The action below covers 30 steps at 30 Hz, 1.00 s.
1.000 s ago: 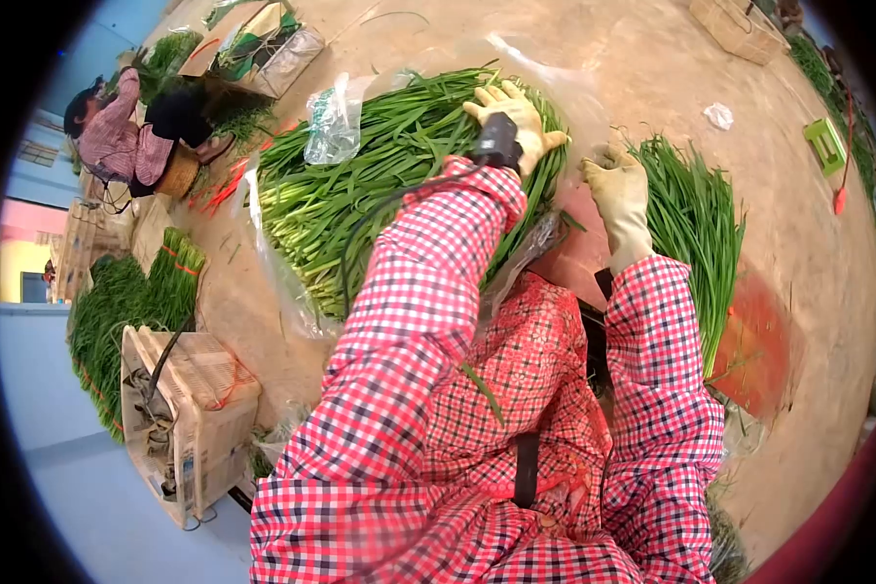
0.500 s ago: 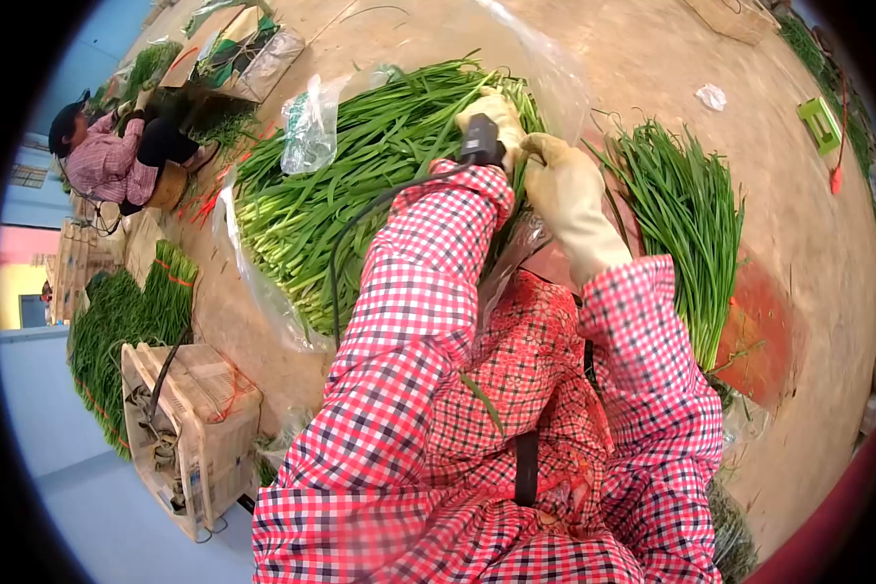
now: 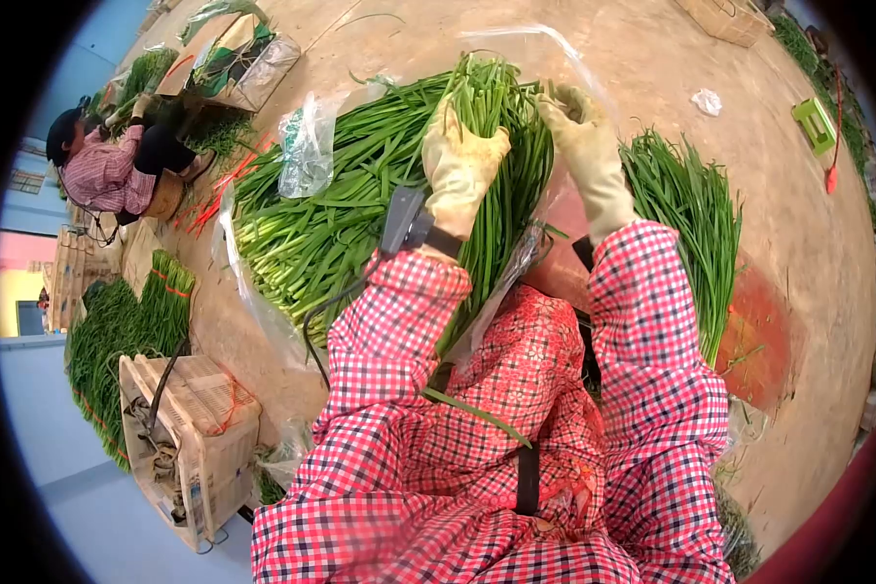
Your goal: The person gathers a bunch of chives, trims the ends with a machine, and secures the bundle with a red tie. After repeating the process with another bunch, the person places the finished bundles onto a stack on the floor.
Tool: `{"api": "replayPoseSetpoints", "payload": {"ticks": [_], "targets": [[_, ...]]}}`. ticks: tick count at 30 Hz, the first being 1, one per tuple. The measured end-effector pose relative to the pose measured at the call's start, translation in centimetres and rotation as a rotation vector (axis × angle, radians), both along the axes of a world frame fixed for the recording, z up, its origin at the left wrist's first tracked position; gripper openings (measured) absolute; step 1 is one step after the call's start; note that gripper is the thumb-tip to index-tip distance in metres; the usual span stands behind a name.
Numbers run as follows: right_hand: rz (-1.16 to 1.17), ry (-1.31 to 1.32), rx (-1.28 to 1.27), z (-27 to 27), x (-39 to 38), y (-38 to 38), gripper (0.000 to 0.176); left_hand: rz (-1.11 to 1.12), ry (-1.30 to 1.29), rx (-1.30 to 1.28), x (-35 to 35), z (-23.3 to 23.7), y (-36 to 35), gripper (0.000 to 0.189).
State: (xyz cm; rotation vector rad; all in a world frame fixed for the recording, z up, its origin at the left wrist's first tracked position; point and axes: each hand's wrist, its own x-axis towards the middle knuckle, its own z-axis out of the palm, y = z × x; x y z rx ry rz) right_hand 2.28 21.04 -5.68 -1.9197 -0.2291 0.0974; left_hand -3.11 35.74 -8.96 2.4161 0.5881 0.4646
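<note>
A broad heap of garlic chives [image 3: 360, 146], long green leaves with paler stalk ends, lies before me on a clear plastic sheet [image 3: 540, 39]. My left hand [image 3: 463, 161], in a cream glove, rests over the leaves on the heap's right side. Its thumb is spread away from the fingers, and leaves show in between. At the heap's right edge is my gloved right hand [image 3: 589, 146], fingers curved and thumb apart, with a gap between them. A small dark device [image 3: 404, 219] with a cable is strapped at my left wrist. Crumpled clear plastic [image 3: 307, 146] lies on the heap.
Another pile of chives [image 3: 686, 224] lies on the right. Tied bundles [image 3: 117, 336] and a plastic crate [image 3: 195, 419] stand at the left. A person [image 3: 112, 165] sits at upper left on a low seat. A green stool [image 3: 814, 127] is at far right.
My left hand has drawn back toward me and left, its thumb now spread. My right hand has moved up and slightly right, away from the left. More upright leaves show between them.
</note>
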Motion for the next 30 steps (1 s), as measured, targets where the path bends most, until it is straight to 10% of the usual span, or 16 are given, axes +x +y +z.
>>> {"api": "replayPoseSetpoints", "payload": {"ticks": [8, 13, 17, 22, 30], "targets": [[-0.201, -0.333, -0.281, -2.1, -2.2, 2.2, 0.084, -0.049, -0.276, -0.081, -1.6, -0.1, -1.5, 0.071], [0.075, 0.171, 0.391, -4.4, 0.0, 1.7, 0.084, 0.017, -0.387, -0.065, -1.3, -1.2, -1.5, 0.066], [0.079, 0.214, 0.342, -3.5, -0.3, 1.3, 0.081, -0.009, -0.510, -0.288, -1.3, -1.3, -3.2, 0.069], [0.100, 0.322, 0.447, -1.8, -1.7, 2.0, 0.081, -0.080, -0.271, 0.181, -2.7, -1.2, -5.4, 0.082], [0.075, 0.487, 0.499, -3.7, -0.3, 0.2, 0.030, -0.322, -0.084, -0.222, -5.7, 1.6, -4.1, 0.063]]}}
